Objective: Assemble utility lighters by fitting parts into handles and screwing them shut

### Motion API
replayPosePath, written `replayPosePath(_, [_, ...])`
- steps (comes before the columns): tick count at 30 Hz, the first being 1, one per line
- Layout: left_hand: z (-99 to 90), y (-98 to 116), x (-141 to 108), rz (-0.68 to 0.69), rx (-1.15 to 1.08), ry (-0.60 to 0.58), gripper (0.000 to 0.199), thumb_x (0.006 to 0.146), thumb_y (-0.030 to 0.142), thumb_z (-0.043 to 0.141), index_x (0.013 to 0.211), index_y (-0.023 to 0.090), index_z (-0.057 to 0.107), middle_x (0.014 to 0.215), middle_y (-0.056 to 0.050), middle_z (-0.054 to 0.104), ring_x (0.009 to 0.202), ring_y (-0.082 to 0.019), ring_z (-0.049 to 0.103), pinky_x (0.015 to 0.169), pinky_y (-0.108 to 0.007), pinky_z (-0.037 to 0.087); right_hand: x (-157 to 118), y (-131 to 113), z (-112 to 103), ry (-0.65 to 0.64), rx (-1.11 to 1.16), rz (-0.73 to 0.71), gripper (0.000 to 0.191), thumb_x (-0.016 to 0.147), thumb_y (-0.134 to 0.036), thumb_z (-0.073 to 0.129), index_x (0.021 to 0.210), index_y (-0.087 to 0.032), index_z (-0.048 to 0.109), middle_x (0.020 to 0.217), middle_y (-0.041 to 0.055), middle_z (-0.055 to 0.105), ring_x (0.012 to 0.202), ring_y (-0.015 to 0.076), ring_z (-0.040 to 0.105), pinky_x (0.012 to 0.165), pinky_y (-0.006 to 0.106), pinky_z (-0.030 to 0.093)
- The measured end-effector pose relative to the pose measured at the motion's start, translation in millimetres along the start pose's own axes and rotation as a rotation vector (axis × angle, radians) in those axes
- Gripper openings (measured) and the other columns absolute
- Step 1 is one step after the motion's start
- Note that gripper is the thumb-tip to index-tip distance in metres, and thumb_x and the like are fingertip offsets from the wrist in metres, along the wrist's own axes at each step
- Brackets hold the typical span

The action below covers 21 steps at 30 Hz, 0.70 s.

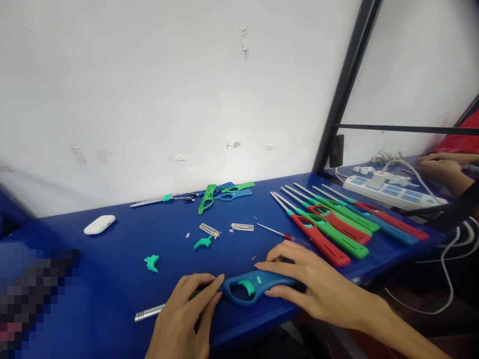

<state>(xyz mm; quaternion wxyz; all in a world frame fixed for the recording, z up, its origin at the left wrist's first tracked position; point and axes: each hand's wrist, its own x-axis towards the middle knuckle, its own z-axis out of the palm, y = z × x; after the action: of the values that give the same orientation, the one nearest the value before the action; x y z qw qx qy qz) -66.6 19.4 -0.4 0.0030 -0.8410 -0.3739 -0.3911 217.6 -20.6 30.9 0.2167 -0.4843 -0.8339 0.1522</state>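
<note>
Blue desk (112, 269) against wall; row of red, green and blue lighters (333, 219) at its right end. Blue lighter (273, 280) lies at the front edge, left of that row, metal tube pointing left. Right hand (318, 284) grips its handle, fingers closed on both sides; left hand (187, 311) pinches it near the tube. White case (100, 225) near back-left corner. Red-handled screwdriver (295, 240) just beyond right hand.

Some kind of assembly workbench (a blue one (112, 279)), strewn with lighter parts (209, 230) and a screwdriver (275, 232).
</note>
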Motion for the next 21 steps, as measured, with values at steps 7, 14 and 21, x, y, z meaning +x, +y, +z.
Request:
replayPosePath(7, [-0.3,-1.2,-1.2,0.006,0.010,0.009,0.034,0.111,0.034,0.049,0.113,0.030,0.082,0.100,0.000,0.081,0.084,-0.017,0.081,0.075,-0.022,0.068,0.5,0.1,2.8,0.032,0.027,0.003,0.043,0.107,-0.048,0.063,0.146,-0.032,0.068,0.127,0.0078,0.069,0.119,0.0249,0.065,0.106,0.038,0.052])
replayPosePath(14, [-1.4,-1.2,-2.1,0.002,0.027,0.007,0.033,0.111,0.034,0.048,0.116,0.029,0.081,0.102,0.000,0.081,0.085,-0.017,0.081,0.078,-0.024,0.068,1.7,0.0,3.9,0.006,0.039,0.025,0.044,0.108,-0.049,0.060,0.146,-0.028,0.067,0.129,0.0077,0.068,0.122,0.0244,0.062,0.109,0.037,0.049])
replayPosePath(21, [1.1,-0.1,-1.0,0.010,0.033,0.010,0.036,0.111,0.035,0.047,0.110,0.029,0.082,0.101,-0.002,0.081,0.085,-0.018,0.081,0.077,-0.025,0.068,1.4,-0.7,4.4,0.017,0.035,0.027,0.044,0.107,-0.048,0.061,0.147,-0.030,0.067,0.129,0.0086,0.068,0.122,0.0252,0.063,0.109,0.038,0.050])
